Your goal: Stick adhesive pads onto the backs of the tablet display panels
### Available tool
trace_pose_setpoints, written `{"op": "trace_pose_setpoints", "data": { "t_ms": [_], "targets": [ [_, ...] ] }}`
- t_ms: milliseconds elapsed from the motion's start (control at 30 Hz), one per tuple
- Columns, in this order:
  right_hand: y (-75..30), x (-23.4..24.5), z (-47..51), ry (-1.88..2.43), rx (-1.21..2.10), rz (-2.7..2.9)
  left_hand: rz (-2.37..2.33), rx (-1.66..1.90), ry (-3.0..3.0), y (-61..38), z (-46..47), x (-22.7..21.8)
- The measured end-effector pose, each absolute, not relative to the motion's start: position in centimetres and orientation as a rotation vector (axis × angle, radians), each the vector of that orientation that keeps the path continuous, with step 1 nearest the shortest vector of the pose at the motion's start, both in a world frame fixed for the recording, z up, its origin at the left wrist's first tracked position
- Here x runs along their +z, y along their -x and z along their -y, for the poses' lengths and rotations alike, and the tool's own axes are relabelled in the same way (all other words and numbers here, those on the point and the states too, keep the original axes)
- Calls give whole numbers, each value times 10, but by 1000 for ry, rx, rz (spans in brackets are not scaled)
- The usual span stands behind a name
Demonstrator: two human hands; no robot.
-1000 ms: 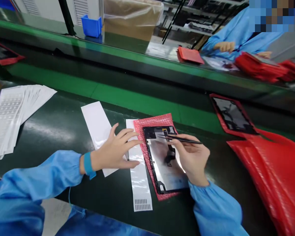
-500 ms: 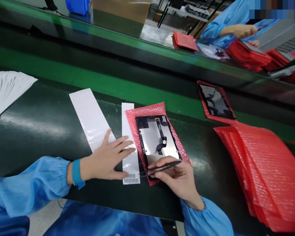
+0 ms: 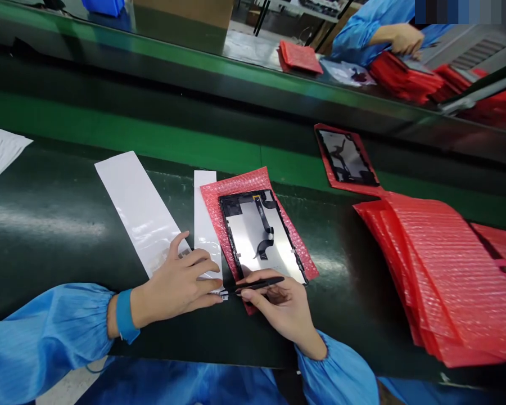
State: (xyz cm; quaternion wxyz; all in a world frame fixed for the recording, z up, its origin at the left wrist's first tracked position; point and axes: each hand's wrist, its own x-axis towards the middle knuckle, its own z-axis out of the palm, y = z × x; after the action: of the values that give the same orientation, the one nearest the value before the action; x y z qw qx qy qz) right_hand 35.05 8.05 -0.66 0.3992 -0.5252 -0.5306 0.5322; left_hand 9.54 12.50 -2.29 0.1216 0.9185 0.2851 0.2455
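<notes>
R hand (image 3: 284, 306) pinches slim black pointed tweezers (image 3: 259, 284), tips at lower end of a narrow glossy white label strip (image 3: 205, 208). L hand (image 3: 177, 287) arches over same end, fingers apart; can't tell if thumb + forefinger grip it. Progress, my read: mid-step, working at strip; unclear whether a piece is off yet. Thin rectangular silver-backed panel w/ black frame (image 3: 253, 236) lies just R of strip, atop (not inside) a pinkish-red bubble-wrap pouch (image 3: 215, 199). Its black ribbon cable (image 3: 263, 216) kinks across shiny metal. Broad smooth white strip (image 3: 135, 208) slants beneath L hand. Farther R: second silver-and-black panel (image 3: 348, 157) on red wrap, can't tell if done; nr it, fanned stack of ribbed red bubble pouches (image 3: 451, 281). Counter (image 3: 67, 259): dark green, smooth, semi-gloss.
</notes>
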Motion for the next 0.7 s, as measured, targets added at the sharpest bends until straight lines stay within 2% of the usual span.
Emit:
{"op": "trace_pose_setpoints", "data": {
  "t_ms": [333, 467, 600, 700],
  "targets": [
    [-348, -8, -79, 1381, 1366, 1308, -839, 711, -2629, -96, -123, -21],
    [-359, 14, -88, 1309, 1444, 1216, -805, 728, -2543, -95, -124, -18],
    [-366, 40, -134, 1288, 1305, 1316, -779, 804, -2636, -101, -146, -13],
    [-363, 33, -184, 1201, 1265, 1352, -833, 834, -2770, -108, -170, -15]
  ]
}}
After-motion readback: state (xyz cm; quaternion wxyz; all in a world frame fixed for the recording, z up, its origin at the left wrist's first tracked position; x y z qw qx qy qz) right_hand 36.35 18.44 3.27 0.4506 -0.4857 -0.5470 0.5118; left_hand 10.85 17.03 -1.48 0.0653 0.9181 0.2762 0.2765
